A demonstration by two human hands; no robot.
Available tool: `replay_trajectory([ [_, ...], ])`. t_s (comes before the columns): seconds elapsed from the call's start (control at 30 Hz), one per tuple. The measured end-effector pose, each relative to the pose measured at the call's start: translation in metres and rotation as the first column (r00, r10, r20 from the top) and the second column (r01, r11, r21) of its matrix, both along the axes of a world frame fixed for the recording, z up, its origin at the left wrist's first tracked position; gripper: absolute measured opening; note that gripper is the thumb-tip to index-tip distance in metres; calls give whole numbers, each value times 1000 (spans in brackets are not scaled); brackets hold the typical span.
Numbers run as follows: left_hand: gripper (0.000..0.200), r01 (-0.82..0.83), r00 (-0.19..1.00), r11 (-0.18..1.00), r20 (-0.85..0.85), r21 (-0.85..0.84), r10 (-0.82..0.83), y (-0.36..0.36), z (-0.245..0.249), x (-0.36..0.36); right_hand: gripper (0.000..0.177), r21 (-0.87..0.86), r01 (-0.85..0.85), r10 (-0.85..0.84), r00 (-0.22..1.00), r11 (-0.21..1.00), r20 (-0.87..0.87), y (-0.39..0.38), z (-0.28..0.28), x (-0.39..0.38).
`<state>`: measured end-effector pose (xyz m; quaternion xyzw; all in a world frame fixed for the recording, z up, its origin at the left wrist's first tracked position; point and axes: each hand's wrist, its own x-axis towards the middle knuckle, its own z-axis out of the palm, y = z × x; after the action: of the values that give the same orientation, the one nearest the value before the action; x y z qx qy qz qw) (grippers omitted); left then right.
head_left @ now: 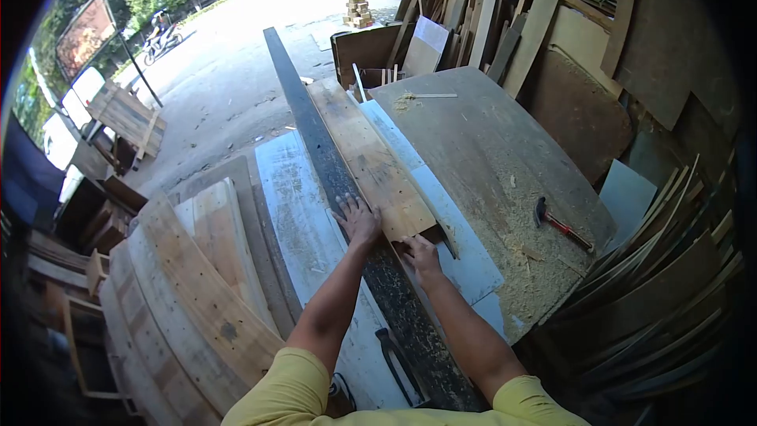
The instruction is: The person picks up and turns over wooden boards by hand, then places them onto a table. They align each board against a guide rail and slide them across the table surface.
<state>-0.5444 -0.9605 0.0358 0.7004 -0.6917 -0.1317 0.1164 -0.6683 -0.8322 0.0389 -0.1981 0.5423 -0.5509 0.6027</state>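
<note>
A long wooden plank (369,156) lies lengthwise on the table saw top (300,213), alongside a long dark metal rail (315,134). My left hand (357,219) rests flat, fingers spread, on the plank's near left edge and the rail. My right hand (419,255) presses against the plank's near end, fingers on its end face. The saw blade (446,238) shows just right of the plank's near corner. Neither hand grips anything closed.
A red-handled hammer (561,225) lies on the sawdust-covered round wooden table (505,166) to the right. Curved wooden boards (197,284) are stacked at the left. Planks and offcuts lean at the back and right. A yard with motorbikes and a car lies beyond.
</note>
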Motion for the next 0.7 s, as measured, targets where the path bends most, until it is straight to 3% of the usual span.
replay_trajectory([
  [0.07, 63, 45, 998, 998, -43, -54, -47, 4, 6, -1, 24, 10, 169, -169, 983, 986, 76, -11, -14, 2],
  [0.1, 58, 25, 997, 999, -77, -35, -28, 2, 9, -3, 32, 121, 344, -354, 933, 931, 73, -14, -11, 9],
  [0.13, 54, 5, 993, 1000, -114, -19, -7, -1, 14, -6, 32, 103, 334, -343, 936, 937, 78, -20, -6, 8],
  [0.2, 46, -48, 994, 997, -101, -60, 41, 5, 46, -10, 41, 367, 457, -483, 875, 811, -22, -32, 9, 0],
  [0.23, 42, -84, 969, 996, -232, 0, 81, 2, 46, -11, 43, 28, 298, -294, 911, 954, 289, -46, -39, -20],
  [0.27, 38, -106, 926, 992, -359, 61, 121, -1, 48, -12, 43, 5, 292, -281, 914, 956, 291, -51, -31, -27],
  [0.33, 36, -124, 920, 992, -375, 7, 118, -6, 47, -11, 46, 33, 124, -128, 975, 992, 181, -59, -12, -33],
  [0.4, 34, -135, 913, 990, -393, -37, 110, -1, 48, -11, 46, -45, 132, -123, 977, 990, 174, -56, -3, -35],
  [0.5, 32, -180, 861, 983, -488, -29, 143, 16, 44, -11, 45, -143, 237, -239, 971, 961, 2, -28, 17, -36],
  [0.63, 33, -223, 806, 974, -571, -43, 159, 54, 35, -4, 40, -283, 185, -252, 941, 941, -225, 60, 50, -51],
  [0.7, 34, -177, 813, 981, -552, 74, 188, 64, 20, 8, 38, -327, 119, -237, 907, 937, -349, 109, 57, -64],
])
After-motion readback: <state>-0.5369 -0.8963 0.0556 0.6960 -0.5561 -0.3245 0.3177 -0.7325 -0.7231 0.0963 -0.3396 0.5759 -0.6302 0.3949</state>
